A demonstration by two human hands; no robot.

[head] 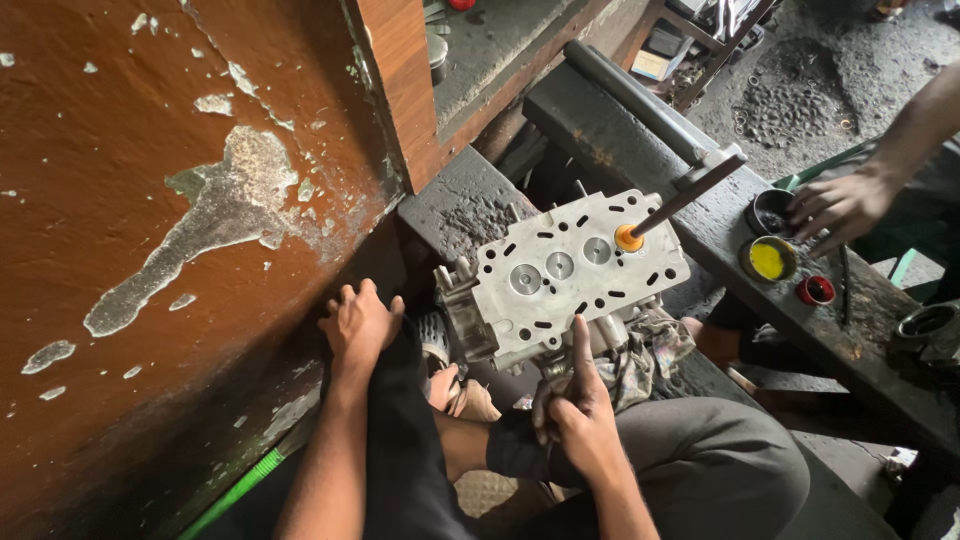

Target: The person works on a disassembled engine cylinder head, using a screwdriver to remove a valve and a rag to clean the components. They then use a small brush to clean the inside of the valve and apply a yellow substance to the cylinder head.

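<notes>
Right hand (578,420), nearest, presses an extended finger on the cylinder head's (570,270) lower edge, gripping nothing; left hand (358,325) rests open on a dark knee. The head, propped beside the tabletop (700,230), looks heavy, rigid, oily; best gripped by its edges.

Yellow-filled tin (768,259), small red cap (816,290) on dark bench (640,170); peeling rust-brown wall (150,200) left.

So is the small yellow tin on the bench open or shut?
Open. The yellow tin shows bright yellow contents with no lid on it; a co-worker's hand is at the dark tin beside it.
</notes>
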